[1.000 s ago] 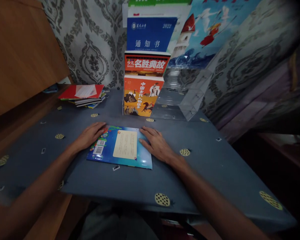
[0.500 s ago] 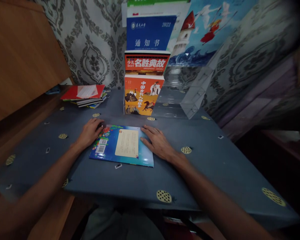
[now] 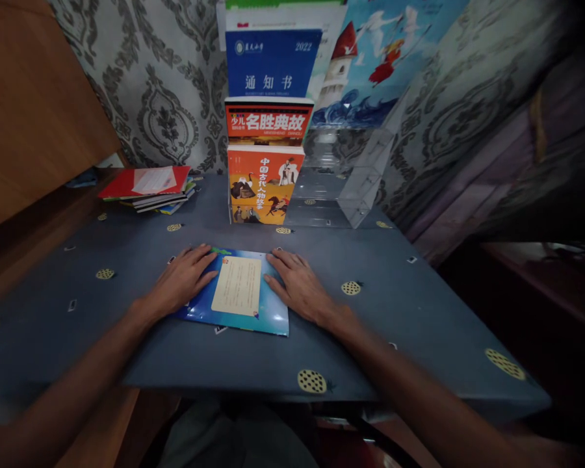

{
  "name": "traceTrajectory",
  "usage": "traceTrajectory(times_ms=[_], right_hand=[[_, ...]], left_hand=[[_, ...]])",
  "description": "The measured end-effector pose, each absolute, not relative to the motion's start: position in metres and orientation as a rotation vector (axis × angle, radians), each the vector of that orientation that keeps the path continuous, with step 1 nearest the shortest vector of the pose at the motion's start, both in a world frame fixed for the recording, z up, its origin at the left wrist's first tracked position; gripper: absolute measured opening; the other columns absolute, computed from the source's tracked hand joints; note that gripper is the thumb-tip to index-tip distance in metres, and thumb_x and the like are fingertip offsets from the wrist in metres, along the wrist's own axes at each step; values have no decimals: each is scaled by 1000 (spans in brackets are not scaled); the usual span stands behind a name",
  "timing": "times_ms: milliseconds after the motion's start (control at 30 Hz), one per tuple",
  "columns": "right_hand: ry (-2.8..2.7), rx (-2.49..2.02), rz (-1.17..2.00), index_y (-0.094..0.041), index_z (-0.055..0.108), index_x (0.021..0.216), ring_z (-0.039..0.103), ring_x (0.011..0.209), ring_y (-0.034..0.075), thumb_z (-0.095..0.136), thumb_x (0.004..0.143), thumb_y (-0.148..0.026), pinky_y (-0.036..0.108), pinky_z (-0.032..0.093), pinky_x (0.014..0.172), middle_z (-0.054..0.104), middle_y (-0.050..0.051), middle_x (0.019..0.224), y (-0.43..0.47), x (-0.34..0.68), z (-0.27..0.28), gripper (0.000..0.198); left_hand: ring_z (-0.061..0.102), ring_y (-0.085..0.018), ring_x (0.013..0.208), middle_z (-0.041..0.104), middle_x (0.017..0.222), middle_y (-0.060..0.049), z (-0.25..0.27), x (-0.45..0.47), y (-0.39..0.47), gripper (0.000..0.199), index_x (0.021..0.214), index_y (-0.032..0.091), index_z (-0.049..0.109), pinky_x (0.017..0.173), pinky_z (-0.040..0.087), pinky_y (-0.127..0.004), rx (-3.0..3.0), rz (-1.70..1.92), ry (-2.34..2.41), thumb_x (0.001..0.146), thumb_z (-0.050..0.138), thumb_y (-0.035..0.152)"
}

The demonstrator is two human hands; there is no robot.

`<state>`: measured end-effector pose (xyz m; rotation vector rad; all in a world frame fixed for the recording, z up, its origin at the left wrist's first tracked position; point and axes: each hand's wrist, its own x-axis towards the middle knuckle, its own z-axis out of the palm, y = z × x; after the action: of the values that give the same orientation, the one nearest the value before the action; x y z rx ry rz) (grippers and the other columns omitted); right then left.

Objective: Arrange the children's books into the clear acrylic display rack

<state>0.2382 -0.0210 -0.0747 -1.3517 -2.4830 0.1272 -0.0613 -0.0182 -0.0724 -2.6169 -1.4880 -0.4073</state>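
A thin blue book (image 3: 238, 286) lies flat on the table, showing a cream text panel on its upper side. Across its left part rests my left hand (image 3: 185, 276), fingers stretched out and covering the corner. My right hand (image 3: 297, 283) lies flat over the book's right edge with its fingers spread. Both hands touch the book without gripping it. Just beyond it, an orange book (image 3: 268, 185) stands in the lowest tier of a clear acrylic rack (image 3: 355, 201).
Higher in the rack are a red-and-black titled book (image 3: 268, 123), a blue booklet (image 3: 273, 62) and a picture book with a tower (image 3: 365, 65). A stack of books topped by a red one (image 3: 149, 182) lies at the back left. A grey patterned cloth (image 3: 370, 351) covers the table.
My left hand has slid rightward from the book's left edge onto its cover, hiding the barcode. My right hand stays at the right edge. The view has shifted slightly.
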Motion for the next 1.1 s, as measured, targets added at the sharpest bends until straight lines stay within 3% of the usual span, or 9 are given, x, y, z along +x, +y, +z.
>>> traceTrajectory(times_ms=[167,300,533,767,867,967,1033,1100], right_hand=[[-2484,-1404,76,-11,53,143,48,140,34,41,104,-38,59,37,116,54,21,149,-39,242,-72,49],[-2570,-1325,95,-8,54,142,38,148,36,44,104,-39,64,30,120,49,22,153,-47,219,-63,50],[-2750,-1003,309,-3,40,152,27,154,29,46,104,-48,51,22,127,36,21,162,-39,182,-59,66],[-2638,-1167,256,-7,36,156,27,154,31,32,105,-56,56,27,124,34,21,163,-23,227,-75,71],[-2610,-1155,213,-10,37,156,28,154,31,29,105,-57,57,29,123,34,20,163,-30,240,-81,70],[-2606,-1152,178,-11,36,157,28,154,31,31,106,-53,57,31,122,36,19,162,-42,247,-82,66],[-2614,-1151,170,-11,36,157,29,153,31,33,106,-51,55,32,123,36,19,162,-50,251,-79,64],[-2628,-1150,174,-10,37,156,29,154,30,35,106,-50,54,31,123,37,19,162,-56,253,-76,64]], left_hand=[[47,-30,143,54,151,-17,-73,-51,-21,53,141,15,56,119,38,-53,-2687,-355,-1442,105,36,48],[48,-31,142,55,150,-18,-70,-51,-21,54,140,13,57,118,39,-54,-2699,-378,-1419,105,36,48],[51,-31,140,55,150,-18,-76,-55,-20,58,141,15,57,116,41,-56,-2713,-477,-1373,105,31,52],[49,-33,141,55,149,-19,-74,-53,-22,63,140,13,58,118,38,-57,-2719,-444,-1354,105,27,55],[38,-33,148,50,155,-16,-71,-55,-36,64,148,18,51,121,31,-58,-2818,-372,-1218,102,34,61],[26,-36,154,39,163,-14,-69,-60,-55,84,157,23,37,123,20,-63,-2916,-295,-1025,91,46,74],[24,-37,154,37,164,-14,-70,-63,-64,91,160,24,29,124,16,-63,-2925,-268,-975,88,49,77],[29,-35,153,40,162,-13,-71,-65,-68,85,160,26,28,124,17,-61,-2898,-260,-963,92,47,73]])
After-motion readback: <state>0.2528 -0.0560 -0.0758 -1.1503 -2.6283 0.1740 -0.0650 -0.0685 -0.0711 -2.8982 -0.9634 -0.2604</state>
